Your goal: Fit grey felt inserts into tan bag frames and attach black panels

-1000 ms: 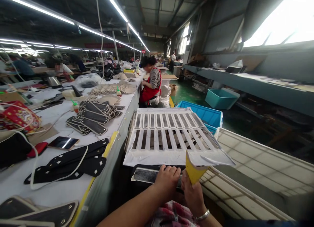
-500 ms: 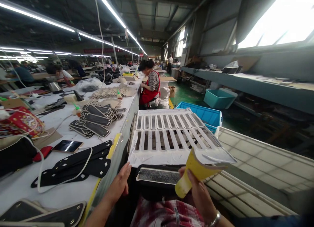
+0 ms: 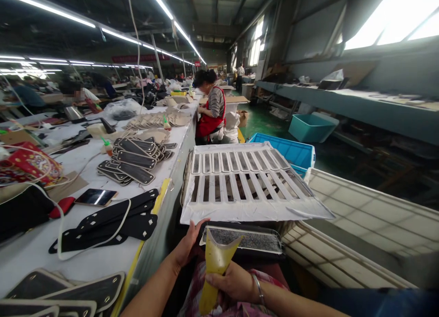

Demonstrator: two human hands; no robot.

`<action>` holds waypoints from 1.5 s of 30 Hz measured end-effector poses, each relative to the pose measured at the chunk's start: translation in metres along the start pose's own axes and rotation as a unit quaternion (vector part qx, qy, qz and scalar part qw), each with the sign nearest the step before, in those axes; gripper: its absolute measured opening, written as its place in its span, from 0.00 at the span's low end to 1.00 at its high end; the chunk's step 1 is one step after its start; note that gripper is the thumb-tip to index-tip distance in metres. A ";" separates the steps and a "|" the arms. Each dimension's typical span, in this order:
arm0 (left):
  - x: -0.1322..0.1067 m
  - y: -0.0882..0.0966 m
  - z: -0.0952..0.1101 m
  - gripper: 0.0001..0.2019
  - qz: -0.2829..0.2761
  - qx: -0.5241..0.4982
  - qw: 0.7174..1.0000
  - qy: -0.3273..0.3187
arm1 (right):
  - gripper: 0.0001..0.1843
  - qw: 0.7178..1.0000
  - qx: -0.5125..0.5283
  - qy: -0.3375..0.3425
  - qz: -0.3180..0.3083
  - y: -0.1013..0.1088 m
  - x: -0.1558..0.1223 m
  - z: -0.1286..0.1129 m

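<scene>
My right hand [image 3: 235,282] is closed round a yellow curved plastic piece [image 3: 217,257] with a notched, flared upper end. Behind that piece, a long grey speckled strip with a pale border [image 3: 255,240] lies on black material over my lap, partly covered. My left hand [image 3: 188,241] has its fingers apart beside the strip's left end, close to the near edge of a white slotted board [image 3: 236,212]. Dark strips fill the board's far row of slots, while the near row shows through to what is below.
On the left table, dark pieces with pale edging [image 3: 135,159] lie heaped near a phone [image 3: 96,197] and black strap pieces [image 3: 113,221]. A blue crate [image 3: 291,150] stands beyond the board, with a white slatted rack [image 3: 356,212] at right. A co-worker in a red apron [image 3: 211,111] sits ahead.
My right hand has carried the yellow piece leftward and turned it more upright, across the strip's left part. My left hand has shifted right, towards the strip.
</scene>
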State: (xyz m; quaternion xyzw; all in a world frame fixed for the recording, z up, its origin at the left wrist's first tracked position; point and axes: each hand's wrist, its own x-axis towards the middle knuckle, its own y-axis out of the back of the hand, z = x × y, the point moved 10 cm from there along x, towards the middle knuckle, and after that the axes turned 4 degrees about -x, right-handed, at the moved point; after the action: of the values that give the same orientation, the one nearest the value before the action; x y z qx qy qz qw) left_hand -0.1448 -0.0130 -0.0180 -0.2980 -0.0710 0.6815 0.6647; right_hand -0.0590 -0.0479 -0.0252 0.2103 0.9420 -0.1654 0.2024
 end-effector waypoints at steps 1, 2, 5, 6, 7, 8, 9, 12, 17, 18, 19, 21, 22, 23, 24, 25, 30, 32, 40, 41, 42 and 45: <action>-0.001 0.001 0.000 0.38 0.004 -0.002 1.000 -0.001 | 0.23 1.000 0.001 -0.003 -0.017 -0.006 0.005 0.004; -0.001 0.002 -0.001 0.39 0.006 -0.004 1.000 -0.001 | 0.23 0.999 0.000 -0.004 -0.037 -0.013 0.009 0.008; -0.004 0.004 0.000 0.42 0.011 -0.015 1.000 -0.007 | 0.21 0.995 0.004 0.012 -0.095 -0.035 0.021 0.012; -0.005 0.005 0.000 0.43 0.013 -0.017 1.000 -0.009 | 0.20 0.993 0.008 0.014 -0.116 -0.043 0.023 0.013; -0.006 0.007 0.000 0.43 0.016 -0.015 1.000 -0.011 | 0.19 0.991 0.015 0.013 -0.133 -0.051 0.026 0.013; -0.006 0.009 -0.001 0.44 0.020 -0.011 1.000 -0.013 | 0.19 0.989 0.025 0.008 -0.146 -0.056 0.028 0.012; -0.006 0.012 -0.002 0.44 0.025 -0.006 1.000 -0.014 | 0.20 0.988 0.038 0.003 -0.151 -0.060 0.029 0.011; -0.006 0.016 -0.004 0.44 0.029 -0.008 0.999 -0.022 | 0.22 0.986 0.087 -0.005 -0.140 -0.061 0.033 0.004; -0.005 0.012 0.002 0.37 0.038 -0.072 0.996 -0.047 | 0.21 0.978 0.132 -0.021 -0.161 -0.062 0.033 -0.003; -0.004 0.011 0.003 0.36 0.050 -0.081 0.994 -0.046 | 0.22 0.977 0.138 -0.025 -0.161 -0.062 0.033 -0.003; -0.003 0.010 0.004 0.34 0.063 -0.088 0.993 -0.043 | 0.22 0.977 0.143 -0.028 -0.158 -0.061 0.033 -0.004; -0.001 0.010 0.004 0.32 0.093 -0.099 0.990 -0.037 | 0.23 0.977 0.148 -0.027 -0.150 -0.058 0.035 -0.005; 0.000 0.011 0.004 0.31 0.109 -0.102 0.988 -0.034 | 0.23 0.978 0.147 -0.020 -0.148 -0.056 0.037 -0.005; 0.002 0.013 0.004 0.30 0.123 -0.103 0.986 -0.034 | 0.23 0.979 0.142 -0.009 -0.149 -0.055 0.039 -0.005; 0.003 0.015 0.004 0.30 0.136 -0.101 0.985 -0.032 | 0.23 0.979 0.132 0.005 -0.153 -0.054 0.042 -0.004; 0.005 0.017 0.003 0.29 0.143 -0.099 0.984 -0.029 | 0.23 0.979 0.121 0.018 -0.160 -0.053 0.046 -0.002; 0.014 0.023 -0.004 0.26 0.134 -0.078 0.988 -0.017 | 0.26 0.974 0.097 0.046 -0.200 -0.048 0.063 0.017; 0.015 0.028 -0.005 0.25 0.143 -0.056 0.988 -0.021 | 0.28 0.970 0.095 0.054 -0.217 -0.047 0.066 0.019; 0.011 0.035 0.005 0.25 0.201 0.086 0.975 -0.040 | 0.31 0.957 0.118 0.009 -0.265 -0.048 0.060 0.017; 0.011 0.035 0.006 0.25 0.205 0.102 0.973 -0.040 | 0.31 0.959 0.116 0.002 -0.257 -0.046 0.061 0.018; 0.011 0.036 0.007 0.25 0.210 0.119 0.970 -0.041 | 0.30 0.961 0.116 -0.004 -0.249 -0.044 0.061 0.020; 0.013 0.038 0.013 0.26 0.225 0.214 0.949 -0.049 | 0.27 0.967 0.126 -0.015 -0.220 -0.038 0.061 0.022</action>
State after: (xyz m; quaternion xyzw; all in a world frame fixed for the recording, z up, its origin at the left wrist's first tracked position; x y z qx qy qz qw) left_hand -0.1837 -0.0011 -0.0303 -0.1231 0.1126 0.8263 0.5380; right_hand -0.1205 -0.0691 -0.0634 0.0192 0.9334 -0.3268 0.1469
